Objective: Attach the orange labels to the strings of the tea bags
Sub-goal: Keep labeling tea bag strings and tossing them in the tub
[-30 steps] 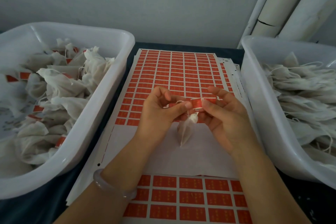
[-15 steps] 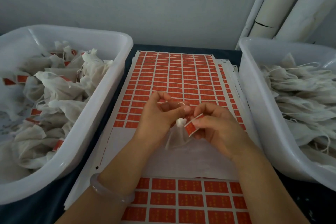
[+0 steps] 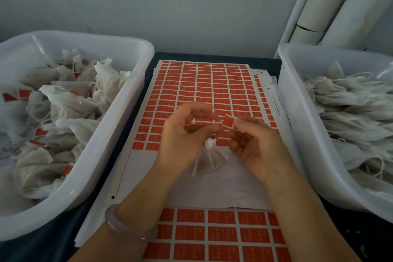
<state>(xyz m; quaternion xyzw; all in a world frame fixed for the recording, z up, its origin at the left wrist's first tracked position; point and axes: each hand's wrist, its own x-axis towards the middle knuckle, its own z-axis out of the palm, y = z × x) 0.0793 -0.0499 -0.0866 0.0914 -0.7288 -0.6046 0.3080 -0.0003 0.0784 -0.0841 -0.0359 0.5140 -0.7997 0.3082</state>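
Tea bags [image 3: 63, 102] — labelled in left tub [image 3: 112, 134], unlabelled in right tub [image 3: 297, 112].

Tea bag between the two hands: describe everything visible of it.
The tea bag is a small pouch of thin, translucent white mesh with darker contents showing through. Its top is gathered into a white tuft; the body fans out below. It sits between the left hand and the right hand, over the bare white part of the label sheet; whether it rests there is unclear. Its string runs up to the left hand's pinch, meeting the orange label pinched by the right hand.
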